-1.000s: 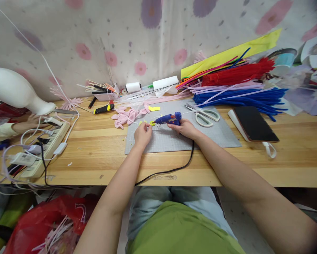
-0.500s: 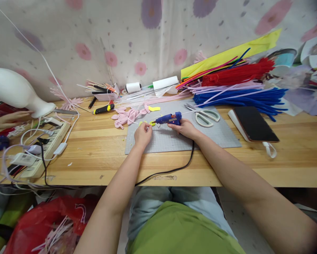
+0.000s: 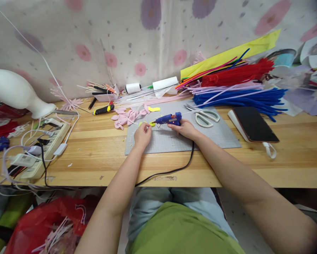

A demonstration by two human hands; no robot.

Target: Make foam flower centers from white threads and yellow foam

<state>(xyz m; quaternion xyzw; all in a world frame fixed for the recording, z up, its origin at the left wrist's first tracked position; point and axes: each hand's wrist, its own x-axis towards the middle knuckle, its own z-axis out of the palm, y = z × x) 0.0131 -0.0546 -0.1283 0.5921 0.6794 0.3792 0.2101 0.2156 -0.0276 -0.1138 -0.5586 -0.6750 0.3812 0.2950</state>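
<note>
My right hand [image 3: 184, 128] is closed round a blue glue gun [image 3: 169, 119], whose nozzle points left. At the nozzle tip, my left hand [image 3: 142, 134] pinches a small yellow piece [image 3: 152, 124]. Both hands are over the grey cutting mat [image 3: 169, 143]. Pink fabric pieces [image 3: 126, 117] lie just beyond my left hand, beside a yellow strip [image 3: 154, 109]. Scissors with pale green handles [image 3: 204, 118] rest on the mat to the right of the glue gun.
A power strip [image 3: 39, 164] with tangled cables and a white foam head [image 3: 12, 90] are at the left. Blue pipe cleaners [image 3: 235, 98] and red ones [image 3: 235, 73] lie at the back right, behind a dark phone [image 3: 255, 124]. A yellow-black cutter [image 3: 103, 109] is left of the pink pieces.
Another person's hand at the far left has left the view. My own hands and the glue gun have hardly moved.
</note>
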